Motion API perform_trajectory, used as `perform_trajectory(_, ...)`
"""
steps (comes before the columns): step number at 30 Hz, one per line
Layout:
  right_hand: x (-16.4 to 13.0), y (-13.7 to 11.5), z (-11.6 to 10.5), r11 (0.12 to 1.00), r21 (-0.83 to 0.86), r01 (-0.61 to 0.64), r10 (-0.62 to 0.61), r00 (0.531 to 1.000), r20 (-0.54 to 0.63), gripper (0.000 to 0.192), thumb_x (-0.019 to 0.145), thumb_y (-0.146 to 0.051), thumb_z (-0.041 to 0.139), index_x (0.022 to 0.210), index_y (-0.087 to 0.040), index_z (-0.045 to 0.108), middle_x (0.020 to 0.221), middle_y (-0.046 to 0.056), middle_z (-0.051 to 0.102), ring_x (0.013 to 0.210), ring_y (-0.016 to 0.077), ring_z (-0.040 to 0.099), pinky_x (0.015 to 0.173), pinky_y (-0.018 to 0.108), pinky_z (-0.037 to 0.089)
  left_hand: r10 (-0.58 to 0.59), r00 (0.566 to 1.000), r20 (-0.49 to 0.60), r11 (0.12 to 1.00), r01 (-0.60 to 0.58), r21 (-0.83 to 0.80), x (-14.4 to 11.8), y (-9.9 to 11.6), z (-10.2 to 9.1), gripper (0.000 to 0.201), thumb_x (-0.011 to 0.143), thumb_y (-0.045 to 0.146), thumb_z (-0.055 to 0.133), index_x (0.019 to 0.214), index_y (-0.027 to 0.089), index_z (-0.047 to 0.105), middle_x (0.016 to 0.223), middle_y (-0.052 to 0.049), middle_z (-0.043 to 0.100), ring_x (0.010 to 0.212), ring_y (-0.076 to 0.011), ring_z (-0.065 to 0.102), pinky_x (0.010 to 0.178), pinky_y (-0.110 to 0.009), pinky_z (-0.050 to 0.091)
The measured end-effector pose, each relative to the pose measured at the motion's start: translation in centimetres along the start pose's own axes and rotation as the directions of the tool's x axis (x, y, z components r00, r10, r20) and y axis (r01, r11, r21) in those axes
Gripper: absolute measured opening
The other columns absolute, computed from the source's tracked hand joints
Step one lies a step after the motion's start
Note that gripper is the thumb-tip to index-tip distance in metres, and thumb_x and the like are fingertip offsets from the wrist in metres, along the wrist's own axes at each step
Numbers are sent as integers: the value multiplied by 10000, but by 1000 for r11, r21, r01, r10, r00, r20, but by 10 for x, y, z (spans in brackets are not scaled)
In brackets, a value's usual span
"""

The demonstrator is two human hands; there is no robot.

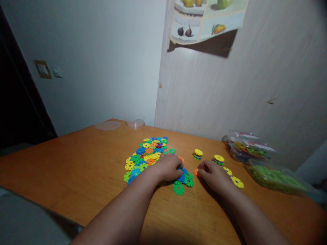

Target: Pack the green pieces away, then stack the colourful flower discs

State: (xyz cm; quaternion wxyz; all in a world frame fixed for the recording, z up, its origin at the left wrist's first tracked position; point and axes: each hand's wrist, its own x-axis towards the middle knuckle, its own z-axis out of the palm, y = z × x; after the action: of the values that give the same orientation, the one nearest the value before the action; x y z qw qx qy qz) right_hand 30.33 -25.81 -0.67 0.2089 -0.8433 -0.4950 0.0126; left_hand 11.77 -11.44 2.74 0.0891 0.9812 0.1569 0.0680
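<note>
A pile of coloured plastic flower-shaped discs lies spread on the orange wooden table. My left hand rests palm down on the pile's right edge, its fingers curled over blue and green discs. My right hand sits just to the right with its fingertips pinched on an orange disc. Two short stacks of discs stand beyond my right hand. Loose yellow discs lie at its right side. A green disc lies in front of my left hand.
Clear plastic bags of more coloured pieces and green pieces lie at the table's right. A clear lid and a small clear tub sit at the far edge by the wall. A fruit poster hangs above.
</note>
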Motion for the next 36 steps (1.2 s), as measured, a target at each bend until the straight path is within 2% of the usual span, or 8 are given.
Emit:
perform_trajectory(3,-3,-8,4,984,77,159,-156,987,-46,204,865,-271,542,990,-202,687,956,72,698,866,204,625,734,299,428,0,1000,-15,1000,1,17,0,3,2,289,835,398,551,1009,264,738,996,-77,720,997,-297,620,886,-440,455)
perform_trajectory(6,-7,-16,9,963,134,234,-233,972,-25,252,887,-273,532,1060,-196,698,1002,75,696,923,205,626,792,298,444,0,999,-44,1000,1,21,1,5,5,296,866,406,518,981,241,735,1003,-87,716,1000,-304,621,895,-458,451)
perform_trajectory(14,-12,-30,6,965,53,257,-260,963,76,225,905,-354,549,979,-236,726,919,61,674,883,208,603,781,290,432,-59,997,-56,996,55,-74,2,5,9,224,825,352,565,963,229,691,1007,-77,700,1004,-286,613,927,-443,441)
perform_trajectory(19,-12,-35,8,961,114,254,-265,959,96,235,904,-346,550,1011,-244,733,928,58,680,911,216,608,792,292,430,-67,998,-20,978,61,-197,3,6,9,256,781,264,583,1024,242,662,1022,-33,694,974,-224,614,863,-336,463)
perform_trajectory(26,-9,-34,14,950,208,234,-250,967,57,283,883,-340,583,1089,-207,724,954,71,694,888,215,616,776,294,438,-132,991,-8,895,115,-431,7,5,17,302,760,212,592,1058,219,637,980,-8,686,893,-172,611,779,-271,482)
perform_trajectory(31,-6,-31,17,961,208,180,-194,980,48,296,847,-348,611,1064,-183,726,938,77,672,856,214,618,736,293,445,-88,995,-45,785,42,-618,13,4,28,246,785,164,534,1023,168,597,927,-19,663,823,-137,603,691,-227,487)
perform_trajectory(33,-4,-27,18,966,193,170,-181,983,38,340,842,-389,619,1098,-190,722,947,77,671,857,217,616,728,295,447,-93,995,-41,767,45,-640,14,4,29,230,796,163,521,1016,163,589,916,-20,659,809,-134,603,676,-224,489)
perform_trajectory(36,-2,-20,13,971,178,159,-163,987,5,382,854,-410,596,1149,-192,703,961,79,668,860,215,612,737,302,451,-103,993,-51,813,54,-579,13,2,25,252,791,147,512,1026,175,598,950,-27,669,843,-144,612,702,-234,494)
